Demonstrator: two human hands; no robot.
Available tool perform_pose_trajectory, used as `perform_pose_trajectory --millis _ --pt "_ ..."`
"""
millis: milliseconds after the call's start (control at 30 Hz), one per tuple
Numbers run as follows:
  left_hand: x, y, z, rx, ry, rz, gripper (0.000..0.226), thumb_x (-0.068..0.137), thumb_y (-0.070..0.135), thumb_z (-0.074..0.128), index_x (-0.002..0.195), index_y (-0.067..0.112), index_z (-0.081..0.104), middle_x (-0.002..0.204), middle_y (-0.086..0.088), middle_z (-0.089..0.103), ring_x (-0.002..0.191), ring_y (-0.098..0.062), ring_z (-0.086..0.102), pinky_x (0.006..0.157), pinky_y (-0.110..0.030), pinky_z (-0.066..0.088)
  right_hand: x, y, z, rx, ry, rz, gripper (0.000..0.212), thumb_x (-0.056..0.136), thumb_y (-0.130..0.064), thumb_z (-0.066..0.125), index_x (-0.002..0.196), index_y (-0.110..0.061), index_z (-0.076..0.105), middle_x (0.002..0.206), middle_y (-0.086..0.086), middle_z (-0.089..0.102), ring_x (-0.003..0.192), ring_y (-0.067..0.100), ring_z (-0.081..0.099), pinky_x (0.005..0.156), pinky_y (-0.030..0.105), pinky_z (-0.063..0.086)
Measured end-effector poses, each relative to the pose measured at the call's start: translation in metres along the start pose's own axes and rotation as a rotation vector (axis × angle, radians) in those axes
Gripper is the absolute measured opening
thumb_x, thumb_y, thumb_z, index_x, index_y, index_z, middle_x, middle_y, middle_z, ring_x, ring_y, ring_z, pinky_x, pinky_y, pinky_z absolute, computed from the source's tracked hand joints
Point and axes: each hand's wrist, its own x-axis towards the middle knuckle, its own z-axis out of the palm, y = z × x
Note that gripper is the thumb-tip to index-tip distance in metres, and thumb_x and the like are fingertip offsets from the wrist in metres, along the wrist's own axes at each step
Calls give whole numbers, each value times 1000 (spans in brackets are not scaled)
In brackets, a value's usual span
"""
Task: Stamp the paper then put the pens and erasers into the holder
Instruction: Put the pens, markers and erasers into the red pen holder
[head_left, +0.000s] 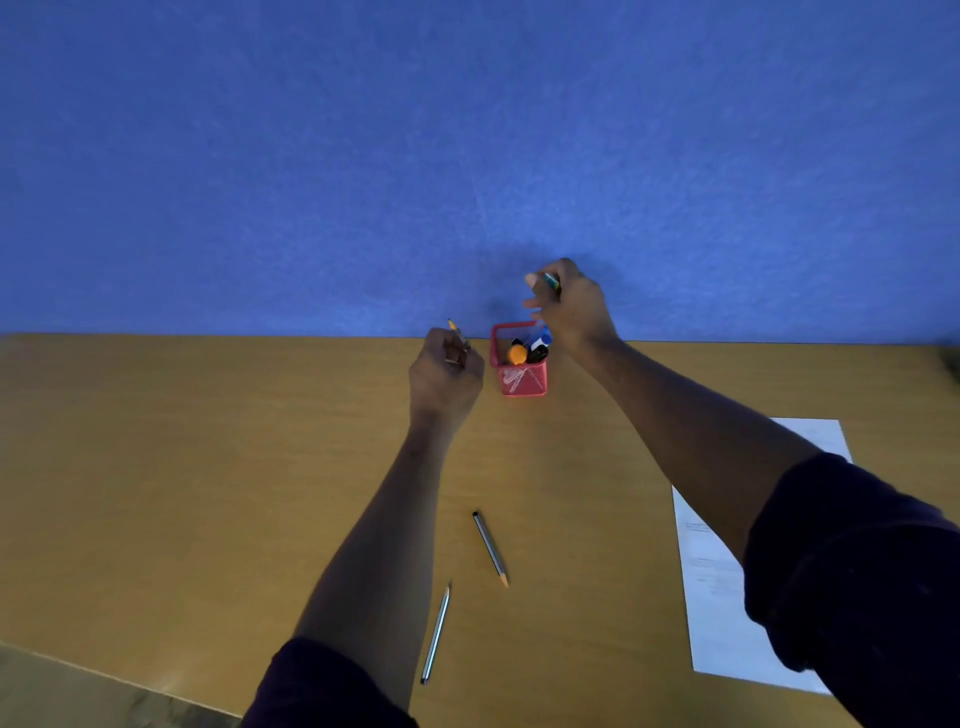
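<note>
The right hand (571, 306) is raised just above and behind the red mesh holder (519, 364), its fingers pinching a small green-tipped pen or marker (551, 281); how much of that item is hidden inside the fist cannot be told. The left hand (447, 379) sits just to the left of the holder, curled round a pencil (457, 335) whose sharpened yellow tip pokes up and away from the knuckles. Something brownish shows between those fingers too, but it is too blurred to name.

Between the two hands the holder stands upright against the blue wall (467, 156), already carrying an orange-capped item (517, 355), a blue-and-white one (540, 340) and a dark one beside them. Its opening looks crowded, so the step in hand, dropping these two items in, probably goes best one hand at a time: tilt each piece near vertical, aim for the free corner at the left rim, and let go only once the lower end is inside the mesh.

Nearer the body, well behind the left wrist, two striped pencils (490, 548) (435, 634) lie loose on the wooden table (208, 493); they remain to be gathered. Under the right forearm, the sheet of paper (711, 597) lies flat; any stamp mark on it is too faint to confirm.
</note>
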Motion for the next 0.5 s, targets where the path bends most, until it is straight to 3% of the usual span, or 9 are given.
perform_pose_trajectory --millis 67,167,300,400,500 --pt "5 6 3 67 -30 83 8 86 14 65 88 15 58 73 7 64 64 1 58 55 -4 38 1 0 -3 27 18 -5 22 101 -26 52 104 -5 58 98 7 66 87 15 71 70 31 61" --pt "11 10 10 144 -56 126 7 88 17 65 89 13 59 76 7 66 66 0 59 56 -4 39 2 5 -6 -156 32 -116 22 98 -28 57 99 -8 65 89 4 67 80 18 63 67 33 52" --pt "15 10 21 275 -95 185 9 91 18 63 91 10 63 87 -6 69 80 -22 64 65 -31 49 0 7 -4 -231 39 -186 23 94 -32 63 99 -12 73 98 5 66 93 19 60 77 35 50" --pt "17 8 27 421 -134 183 14 94 20 62 94 7 66 98 -12 65 89 -28 63 70 -36 52 -2 9 -2 -225 29 -184 20 92 -29 66 98 -12 76 101 8 63 94 17 59 81 32 49" --pt "19 6 30 519 -191 136 16 95 21 62 99 6 68 105 -14 65 95 -31 64 75 -39 55 -6 11 0 -190 -1 -167 17 89 -25 70 96 -10 76 97 7 64 84 14 60 73 19 47"
